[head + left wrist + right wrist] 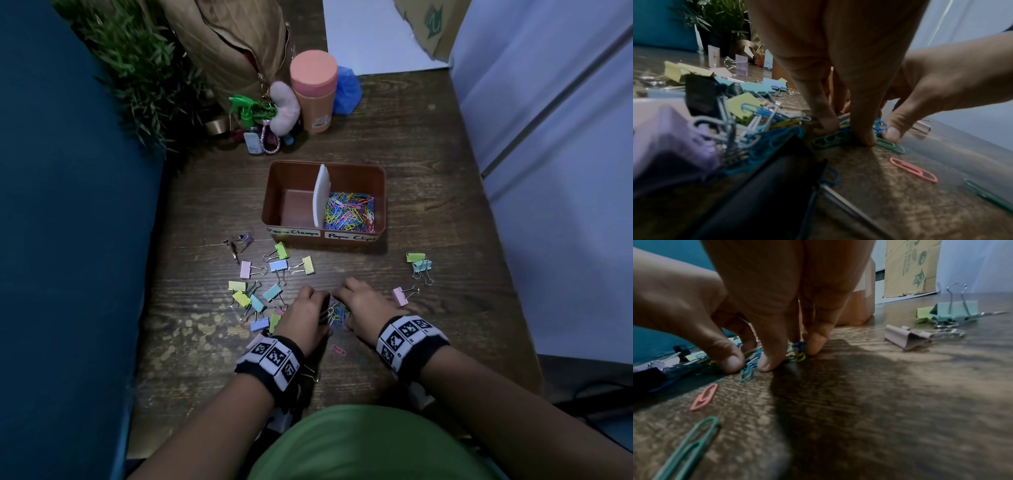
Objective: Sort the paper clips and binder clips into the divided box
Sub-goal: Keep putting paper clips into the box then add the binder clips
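Observation:
A brown divided box [378,205] stands mid-table. Its right half holds a heap of coloured paper clips [349,212]; its left half, marked for clamps, shows a bare floor. Nearer me, my left hand [310,313] and right hand [359,308] meet over a small pile of paper clips [337,313]. Curled fingers of each hand pinch into the pile against the table, as the left hand [849,129] and right hand [754,360] show close up. Several pastel binder clips [255,298] lie left of my hands. A pink paper clip [338,350] lies loose behind the hands.
Three more binder clips [419,265] lie to the right, one of them pink [400,296]. A green paper clip [688,447] lies near my right wrist. A pink canister [313,89], a green spray bottle [246,109] and a bag crowd the far left corner.

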`<action>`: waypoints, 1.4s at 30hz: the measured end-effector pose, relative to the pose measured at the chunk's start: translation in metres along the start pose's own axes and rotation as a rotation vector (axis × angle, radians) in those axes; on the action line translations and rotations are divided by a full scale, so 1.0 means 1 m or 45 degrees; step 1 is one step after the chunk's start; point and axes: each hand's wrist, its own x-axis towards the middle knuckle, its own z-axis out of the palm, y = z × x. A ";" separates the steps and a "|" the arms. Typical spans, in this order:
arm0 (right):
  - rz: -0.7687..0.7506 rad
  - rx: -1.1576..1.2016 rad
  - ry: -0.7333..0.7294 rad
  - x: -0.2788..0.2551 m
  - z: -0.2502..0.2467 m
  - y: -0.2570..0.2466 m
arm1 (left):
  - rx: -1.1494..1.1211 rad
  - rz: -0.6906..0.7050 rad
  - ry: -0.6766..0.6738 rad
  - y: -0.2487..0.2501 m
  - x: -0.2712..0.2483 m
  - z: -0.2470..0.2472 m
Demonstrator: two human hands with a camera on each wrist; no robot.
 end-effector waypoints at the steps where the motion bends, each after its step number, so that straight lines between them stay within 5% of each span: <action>1: -0.013 0.021 0.021 0.000 0.000 -0.002 | -0.021 0.000 0.013 0.001 0.001 0.000; 13: 0.155 0.080 0.107 -0.009 0.001 0.005 | 0.159 0.105 0.004 0.007 0.008 -0.004; 18: 0.323 0.403 0.311 -0.012 -0.038 0.011 | 0.158 0.078 -0.024 0.009 0.011 -0.008; 23: 0.258 0.565 0.730 0.023 -0.110 -0.001 | 0.131 -0.007 -0.066 0.010 0.014 -0.014; 26: 0.271 0.481 0.643 0.045 -0.132 -0.002 | 0.094 -0.031 -0.071 0.009 0.014 -0.018; 28: 0.238 0.426 0.589 0.047 -0.131 -0.001 | 0.064 -0.016 -0.026 0.009 0.013 -0.022; 33: -0.102 0.265 0.865 0.010 -0.083 0.007 | -0.057 0.000 0.071 0.011 0.018 -0.041; 35: -0.087 0.213 0.738 -0.010 -0.050 0.015 | -0.084 0.013 0.154 0.015 0.022 -0.054; 39: 0.189 0.086 0.088 -0.036 -0.012 0.014 | -0.246 0.052 0.327 0.037 0.032 -0.093; 42: 0.230 0.016 -0.010 -0.039 -0.005 0.003 | -0.259 0.090 0.437 0.056 0.046 -0.120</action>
